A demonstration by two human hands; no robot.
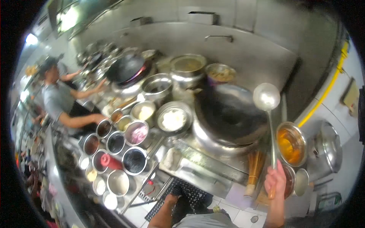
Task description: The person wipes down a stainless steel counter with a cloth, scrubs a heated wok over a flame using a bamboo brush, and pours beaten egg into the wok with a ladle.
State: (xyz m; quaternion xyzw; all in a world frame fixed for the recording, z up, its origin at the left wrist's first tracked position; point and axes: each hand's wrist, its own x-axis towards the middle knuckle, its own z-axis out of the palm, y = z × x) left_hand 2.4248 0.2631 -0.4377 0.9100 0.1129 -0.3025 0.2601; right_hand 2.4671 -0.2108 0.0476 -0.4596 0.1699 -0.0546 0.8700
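Observation:
My right hand [275, 181] is closed round the wooden-ended handle of a metal ladle [266, 97], whose bowl is raised beside the right rim of a large dark wok [232, 116]. Only the forearm of my left arm shows at the bottom centre; the hand itself cannot be made out. Right of the ladle handle is a metal bowl of orange liquid [291, 146]. A bamboo brush [255, 171] lies just left of my right hand.
A co-worker [64, 95] stands at the left with arms over the counter, near another wok [127, 68]. Several ingredient pots, one with chopped pink pieces [137, 133], and a red bottle [110, 162] crowd the left. A large pot [188, 68] stands behind.

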